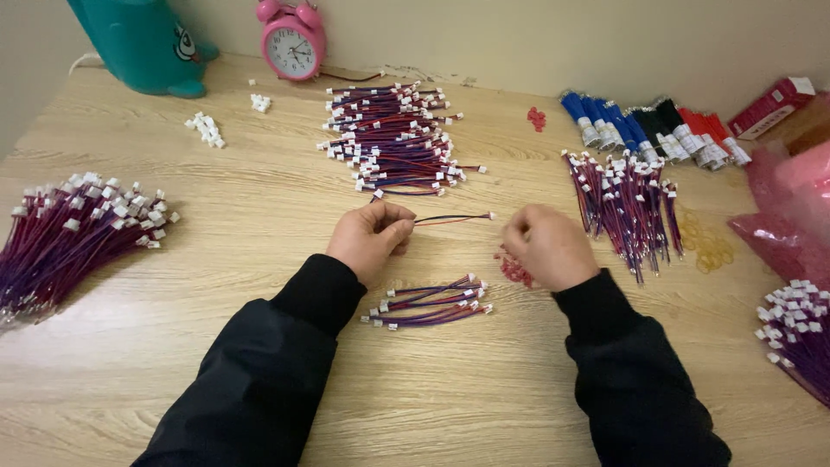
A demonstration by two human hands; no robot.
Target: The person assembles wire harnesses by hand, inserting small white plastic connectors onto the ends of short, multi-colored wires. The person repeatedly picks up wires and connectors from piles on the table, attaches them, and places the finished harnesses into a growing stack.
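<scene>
Fingers of the left hand (372,239) pinched one end of a thin red-and-blue wire lead (453,218). Its long axis ran nearly level toward the right hand (548,246), its white plug just short of those curled fingers, which rested on small red pieces (515,270); their grip could not be told.

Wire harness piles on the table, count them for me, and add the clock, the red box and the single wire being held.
Wire harness piles: 5
Pink alarm clock: 1
Red box: 1
Single wire in the left hand: 1
Total: 8
</scene>
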